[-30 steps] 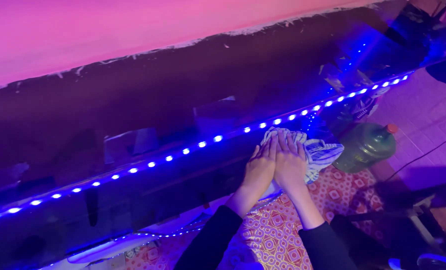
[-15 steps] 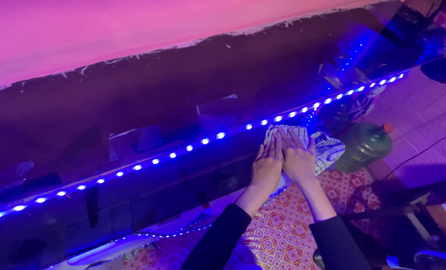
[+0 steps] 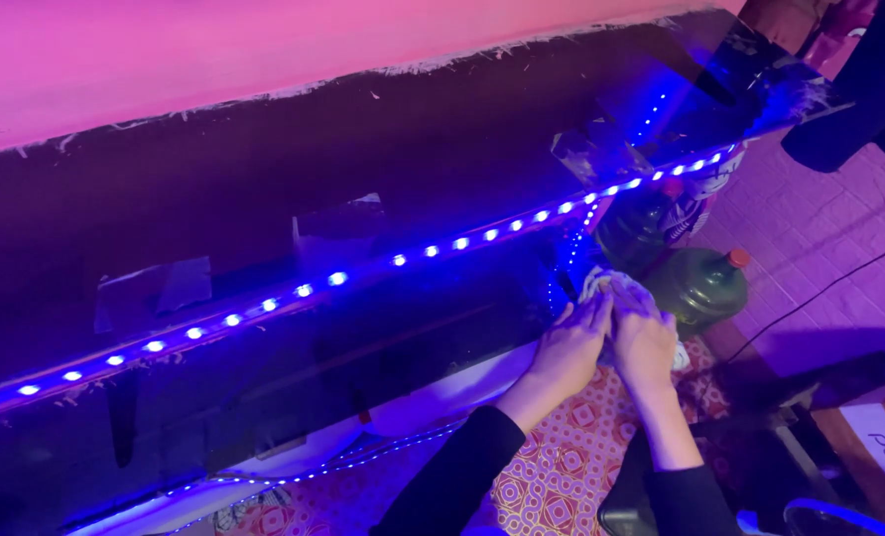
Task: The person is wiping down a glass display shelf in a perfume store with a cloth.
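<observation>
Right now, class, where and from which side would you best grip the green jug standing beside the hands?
Probably the green jug by its narrow neck under the orange cap, coming from above: it stands upright, the cap end is exposed, and its rounded body looks too wide for one hand.

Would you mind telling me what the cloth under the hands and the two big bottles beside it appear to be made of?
The cloth looks like soft woven fabric: it bunches and creases under the left hand and right hand. The two bottles look like translucent greenish plastic with a smooth gloss, judging by their sheen and coloured caps; glass cannot be ruled out.
</observation>
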